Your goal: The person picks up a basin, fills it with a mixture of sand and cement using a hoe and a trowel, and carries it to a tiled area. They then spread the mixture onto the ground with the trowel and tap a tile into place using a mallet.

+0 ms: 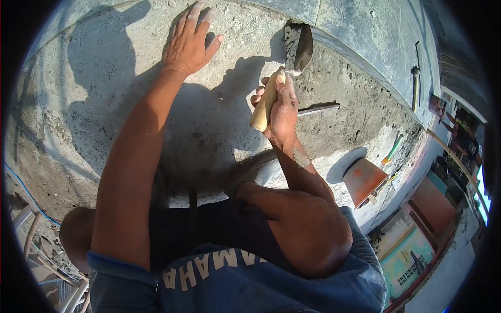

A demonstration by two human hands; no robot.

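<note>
My right hand point(283, 112) grips a trowel point(270, 101) by its pale wooden handle. Its metal blade point(303, 49) points away from me, tilted on edge, beside a dark notch at the border of the grey slabs. My left hand point(190, 46) is spread palm down over the rough concrete surface point(235, 31), fingers apart and dusty, holding nothing. Just right of my right wrist, a narrow metal bar point(318, 108) lies on the concrete; one end is hidden behind the hand.
An orange bucket point(361, 181) stands to the right, with a green-handled tool point(394, 148) beyond it. A long-handled tool point(416, 86) rests on the grey slabs point(360, 36). Pipes and sticks point(39, 235) lie at lower left. Another person point(464, 141) is in the far right background.
</note>
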